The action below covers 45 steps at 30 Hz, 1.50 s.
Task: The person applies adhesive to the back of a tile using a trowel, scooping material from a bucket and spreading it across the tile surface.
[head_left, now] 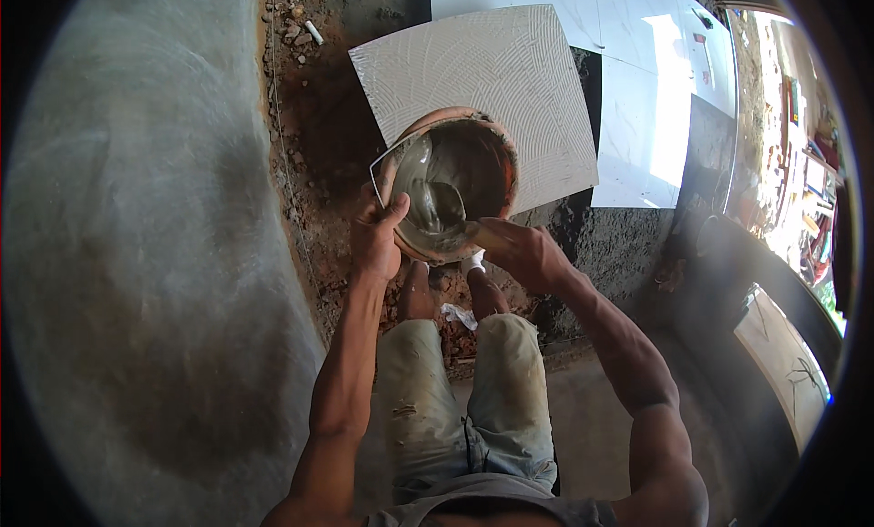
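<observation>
An orange bucket (437,117) with a wire handle (374,174) is in front of me, its mouth toward me. Wet grey mortar (469,158) coats its inside wall and lies in it. My left hand (375,240) is closed on the bucket's near left rim, the thumb over the edge. In my right hand (526,254) is the handle of a trowel, fingers wrapped round it at the near right rim. The trowel's blade (447,203), smeared with mortar, reaches into the bucket. Partly behind the bucket lies a large pale tile (533,95) with curved ridges across its face.
Glossy white tiles (628,108) cover the floor at the far right. Rough soil and rubble (314,172) run between them and a smooth grey concrete floor (155,208) on the left. A crumpled white scrap (459,316) lies between my legs. A pale panel (778,359) stands at the right.
</observation>
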Tool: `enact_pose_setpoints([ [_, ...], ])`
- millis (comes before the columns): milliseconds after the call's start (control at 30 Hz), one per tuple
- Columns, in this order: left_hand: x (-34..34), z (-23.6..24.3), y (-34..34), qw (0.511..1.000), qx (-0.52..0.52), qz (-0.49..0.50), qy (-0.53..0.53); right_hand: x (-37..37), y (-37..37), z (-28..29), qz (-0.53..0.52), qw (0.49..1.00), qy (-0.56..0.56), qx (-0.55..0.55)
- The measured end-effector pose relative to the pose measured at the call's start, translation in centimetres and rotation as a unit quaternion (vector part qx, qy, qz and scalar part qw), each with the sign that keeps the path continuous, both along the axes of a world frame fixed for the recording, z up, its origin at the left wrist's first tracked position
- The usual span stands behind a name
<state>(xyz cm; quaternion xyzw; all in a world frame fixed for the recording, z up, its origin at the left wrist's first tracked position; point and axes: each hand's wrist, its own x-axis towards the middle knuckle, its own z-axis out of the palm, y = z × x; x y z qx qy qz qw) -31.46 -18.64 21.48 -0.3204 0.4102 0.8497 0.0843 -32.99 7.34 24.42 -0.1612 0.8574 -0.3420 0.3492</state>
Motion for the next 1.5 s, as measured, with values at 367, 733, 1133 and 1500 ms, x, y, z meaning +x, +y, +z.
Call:
enact_pose_setpoints([
  [367, -1.4, -0.4, -2.1, 0.962, -0.229, -0.111, 0.102, -4.7, -4.6, -2.2, 0.042, 0.953, 0.053, 0.296],
  [733, -1.8, -2.2, 0.8, 0.960, -0.222, -0.120, 0.119, -3.4, -0.3, -7.3, -0.008, 0.993, -0.101, 0.061],
  [1133, -1.0, -7.3, 2.1, 0.943, -0.328, 0.003, 0.053, -4.6, 5.4, -7.3, -0.001, 0.999, -0.016, 0.042],
  [1500, 3.4, -6.7, -2.6, 0.946, -0.296, 0.130, -0.019, -5.0, 5.0, -18.1, -0.176, 0.968, 0.114, 0.139],
])
